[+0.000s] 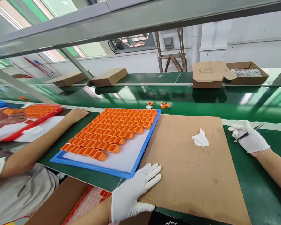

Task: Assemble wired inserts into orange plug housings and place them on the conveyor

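Observation:
My left hand (137,192), in a white glove, lies with spread fingers on the near left edge of a brown cardboard sheet (189,168). At the right, my gloved right hand (250,137) has its fingers curled round dark tweezers (245,136), over the green table. Left of the sheet is a blue-framed tray (140,157) lined with white. Rows of small orange cups (107,131) cover most of it, with bare lining toward its near right side. A torn white scrap (201,138) rests on the cardboard.
A person's arm (34,143) reaches in at the left, beside a red tray (16,135) of orange pieces. Small orange parts (165,105) lie on the green belt (178,93). Beyond it stand cardboard boxes, one (247,79) holding grey-white pieces. A metal beam (131,18) crosses overhead.

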`<control>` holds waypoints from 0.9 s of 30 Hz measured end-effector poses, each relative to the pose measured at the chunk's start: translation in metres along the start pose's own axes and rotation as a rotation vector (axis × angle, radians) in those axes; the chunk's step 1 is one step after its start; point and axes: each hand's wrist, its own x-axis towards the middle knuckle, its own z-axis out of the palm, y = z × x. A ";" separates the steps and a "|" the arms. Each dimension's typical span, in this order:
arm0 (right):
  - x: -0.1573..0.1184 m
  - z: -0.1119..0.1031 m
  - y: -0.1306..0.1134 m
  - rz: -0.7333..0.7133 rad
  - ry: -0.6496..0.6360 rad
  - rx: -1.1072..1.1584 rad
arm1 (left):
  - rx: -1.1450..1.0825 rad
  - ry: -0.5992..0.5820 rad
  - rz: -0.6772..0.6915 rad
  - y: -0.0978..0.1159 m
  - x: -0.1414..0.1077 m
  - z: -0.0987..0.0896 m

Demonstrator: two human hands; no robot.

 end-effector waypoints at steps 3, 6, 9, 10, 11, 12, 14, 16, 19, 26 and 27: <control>-0.001 0.001 0.003 0.069 -0.041 0.122 | 0.034 0.003 0.014 -0.001 -0.001 0.000; -0.002 0.003 0.004 0.057 -0.032 0.167 | 0.054 0.030 0.032 0.001 -0.001 -0.001; -0.005 0.003 0.003 0.040 -0.049 0.098 | 0.053 0.051 -0.015 0.011 0.005 -0.013; -0.007 0.002 0.002 0.039 -0.064 0.058 | 0.046 0.062 -0.043 0.017 0.011 -0.020; -0.008 0.002 0.002 0.036 -0.079 0.021 | 0.036 0.072 -0.073 0.024 0.020 -0.027; -0.011 0.001 0.000 0.032 -0.089 -0.008 | 0.018 0.098 -0.074 0.032 0.030 -0.035; -0.016 0.001 -0.003 0.034 -0.075 -0.046 | -0.001 0.054 -0.115 0.052 0.059 -0.048; -0.021 0.004 -0.007 0.080 -0.088 -0.081 | -0.003 0.014 -0.061 0.073 0.092 -0.055; -0.029 0.014 -0.014 0.187 -0.191 -0.181 | 0.005 0.020 0.322 0.104 0.142 -0.051; -0.042 0.084 -0.026 -0.144 -0.214 -0.659 | -0.055 0.091 0.767 0.142 0.203 -0.008; -0.040 0.096 -0.027 -0.215 -0.261 -0.719 | -0.090 0.089 0.769 0.142 0.206 -0.002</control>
